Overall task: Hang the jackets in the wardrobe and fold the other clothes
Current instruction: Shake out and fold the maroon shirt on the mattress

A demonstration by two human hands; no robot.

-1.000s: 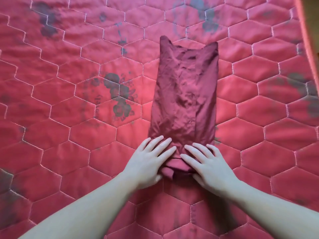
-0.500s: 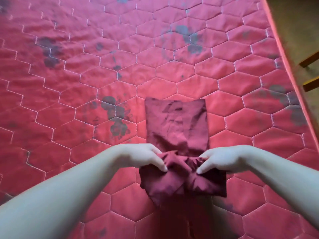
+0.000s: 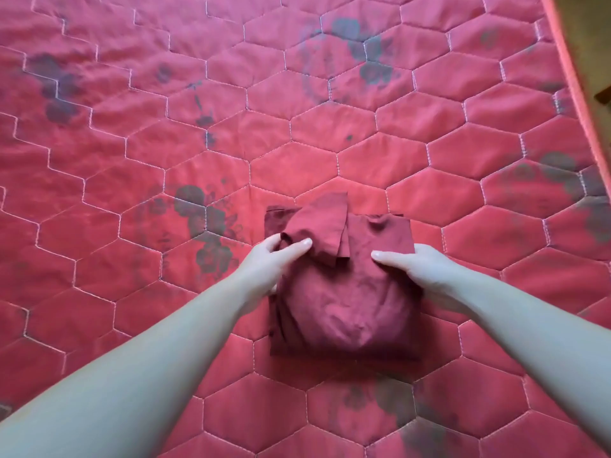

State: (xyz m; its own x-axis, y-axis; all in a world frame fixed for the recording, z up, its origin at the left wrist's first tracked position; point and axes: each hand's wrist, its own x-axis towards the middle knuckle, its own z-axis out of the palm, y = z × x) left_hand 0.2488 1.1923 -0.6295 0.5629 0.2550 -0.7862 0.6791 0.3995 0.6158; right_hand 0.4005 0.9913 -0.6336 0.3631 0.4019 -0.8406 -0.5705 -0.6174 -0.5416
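Two hands on one maroon garment (image 3: 344,302), folded small at 6 o'clock on the quilt (image 3: 297,104). Left hand (image 3: 271,259) pinches a loose flap; right hand (image 3: 420,266) presses flat, grasping nothing. Fold nearly done (no jackets or wardrobe visible).

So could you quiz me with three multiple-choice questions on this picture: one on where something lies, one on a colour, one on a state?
1. Where does the dark red folded cloth garment lie?
A. on a wooden floor
B. on the red hexagon-quilted bedcover
C. in a wardrobe

2. What colour are the blotchy prints on the bedcover?
A. dark grey
B. yellow
C. white

3. What is the left hand doing?
A. hanging free in the air
B. resting flat on the bedcover
C. pinching a flap of the garment

Answers: 1 B, the quilt shows all around the garment. 2 A, grey patches dot the hexagons. 3 C, its thumb and fingers close on a loose flap, while the right hand presses the other side.
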